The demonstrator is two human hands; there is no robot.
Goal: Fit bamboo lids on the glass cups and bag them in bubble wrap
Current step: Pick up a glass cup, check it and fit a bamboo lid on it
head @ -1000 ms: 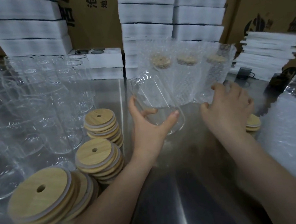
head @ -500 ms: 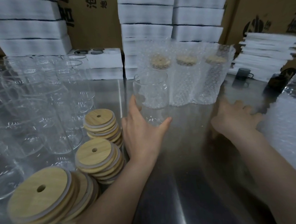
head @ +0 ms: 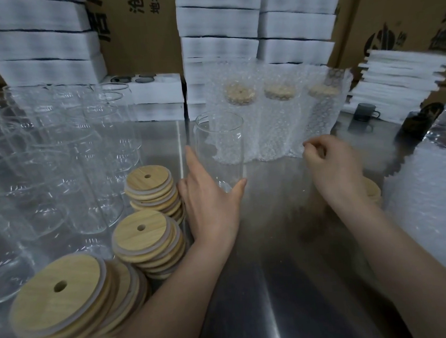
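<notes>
one glass cup (head: 220,142) stands upright and open-mouthed on the steel desk (head: 276,270), just in front of three bagged cups (head: 279,117) that have lids on inside their wrapping. the left hand (head: 213,203) holds it low down, with the thumb at the near right of the base, the fingers round the left side and one finger pointing up along the wall. the right hand (head: 332,166) hangs apart from the cup, to its right, with the fingers curled in. that part is blurred, so i cannot tell whether they pinch anything.

the cup looks thin-walled, stiff and smooth. i judge it light but slippery, and easy to chip at the rim or tip over on bare metal. a low grip round the body, as here, should steady it best and leave the rim free.

the lids (head: 149,184) are stacked just left of the left hand, with a smaller stack (head: 373,188) beside the right wrist. they look like light, rigid bamboo discs with a pale sealing ring. one is best taken by its edge and pressed down flat.

the bubble wrap (head: 430,207) piled at the right looks soft and limp, and likely needs both hands to open. many bare cups (head: 57,159) crowd the left of the desk, close enough to clink.
</notes>
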